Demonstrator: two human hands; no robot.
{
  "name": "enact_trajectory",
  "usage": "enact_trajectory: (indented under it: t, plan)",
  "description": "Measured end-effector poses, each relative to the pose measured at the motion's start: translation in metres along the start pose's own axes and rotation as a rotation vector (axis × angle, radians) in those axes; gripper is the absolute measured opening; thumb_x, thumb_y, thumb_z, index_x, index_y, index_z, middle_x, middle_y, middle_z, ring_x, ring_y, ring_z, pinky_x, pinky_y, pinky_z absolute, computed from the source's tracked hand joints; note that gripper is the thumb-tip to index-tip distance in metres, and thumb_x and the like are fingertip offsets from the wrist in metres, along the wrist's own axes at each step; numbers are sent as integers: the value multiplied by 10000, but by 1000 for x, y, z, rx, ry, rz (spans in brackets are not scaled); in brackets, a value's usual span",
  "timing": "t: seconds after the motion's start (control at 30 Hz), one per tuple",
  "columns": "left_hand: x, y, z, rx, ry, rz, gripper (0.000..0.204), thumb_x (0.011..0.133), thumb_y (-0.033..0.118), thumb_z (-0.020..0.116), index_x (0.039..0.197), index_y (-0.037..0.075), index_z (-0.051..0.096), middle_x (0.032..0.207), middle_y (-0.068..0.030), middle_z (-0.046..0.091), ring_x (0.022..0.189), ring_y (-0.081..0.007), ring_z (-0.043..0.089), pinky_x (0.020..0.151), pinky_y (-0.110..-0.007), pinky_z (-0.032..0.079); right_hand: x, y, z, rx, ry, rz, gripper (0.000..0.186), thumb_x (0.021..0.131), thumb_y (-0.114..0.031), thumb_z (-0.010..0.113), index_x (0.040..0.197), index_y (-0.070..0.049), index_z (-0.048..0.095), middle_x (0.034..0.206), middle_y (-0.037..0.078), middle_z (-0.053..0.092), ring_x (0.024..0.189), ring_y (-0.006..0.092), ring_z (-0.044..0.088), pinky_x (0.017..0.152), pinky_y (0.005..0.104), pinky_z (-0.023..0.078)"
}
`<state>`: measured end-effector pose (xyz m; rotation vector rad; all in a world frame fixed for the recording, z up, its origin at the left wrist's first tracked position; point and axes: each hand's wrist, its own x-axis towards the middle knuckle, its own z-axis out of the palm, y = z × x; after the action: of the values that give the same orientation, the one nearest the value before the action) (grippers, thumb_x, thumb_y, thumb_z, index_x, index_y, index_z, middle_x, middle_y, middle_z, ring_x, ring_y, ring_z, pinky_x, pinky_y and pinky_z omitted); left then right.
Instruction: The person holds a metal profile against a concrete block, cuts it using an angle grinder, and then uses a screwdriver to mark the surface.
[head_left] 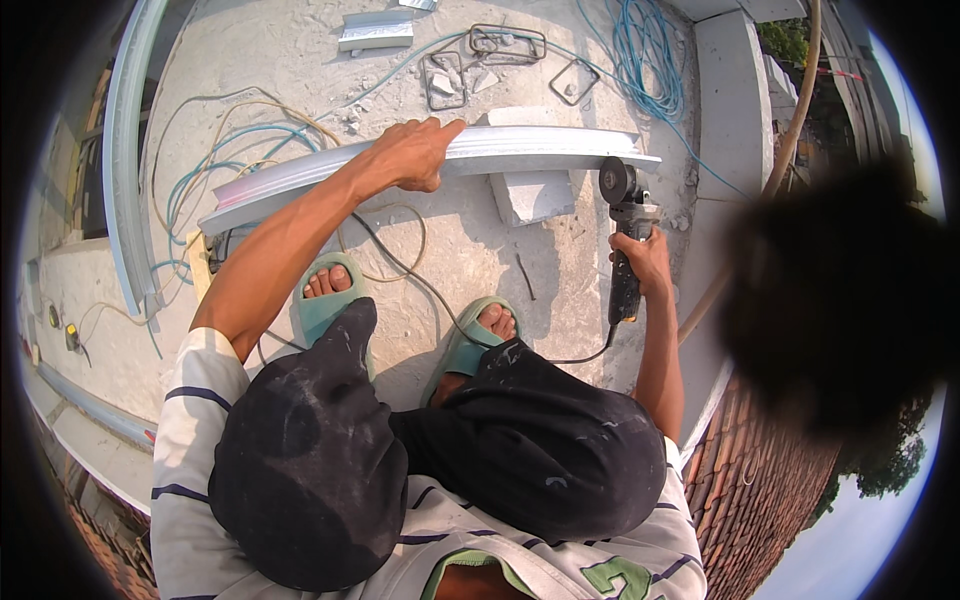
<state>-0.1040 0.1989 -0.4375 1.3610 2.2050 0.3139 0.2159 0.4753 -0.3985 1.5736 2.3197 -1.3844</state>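
Observation:
A long silvery metal channel [540,143] lies crosswise in front of me, propped near its right part on a pale block [535,196]. My left hand [418,153] is closed over the channel left of its middle, fingers wrapped round the top edge. In my right hand [642,256] is an angle grinder [626,225], gripped by its dark body. The grinder's round disc [617,180] is at the channel's right end; whether it touches the metal I cannot tell. A dark cord runs from the grinder's lower end toward my feet.
Blue cable [645,60] lies coiled at the far right, more cables [215,165] tangle at the left. Bent wire frames [508,42] and a short metal offcut [376,31] lie beyond the channel. A low wall [735,110] and tiled roof [750,480] border the right. A tape measure [72,336] sits far left.

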Motion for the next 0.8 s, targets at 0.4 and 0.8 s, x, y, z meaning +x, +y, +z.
enact_trajectory:
  t: [0.4, 0.8]
  plan:
    - [1, 0, 1, 5, 21, 14, 848, 711, 59, 765, 1506, 73, 471, 1139, -242, 675, 1070, -423, 670, 893, -490, 562, 4, 3, -2, -11, -14, 1, 381, 733, -166, 796, 1023, 31, 648, 784, 94, 688, 623, 168, 653, 584, 343, 525]
    - [23, -28, -20, -360, -438, 99, 863, 620, 227, 796, 1435, 24, 597, 1177, -206, 743, 1007, -325, 705, 894, -410, 552, -40, 11, -18, 226, 2, 71, 344, 739, -146, 810, 996, 15, 648, 791, 81, 675, 635, 175, 675, 573, 345, 548]
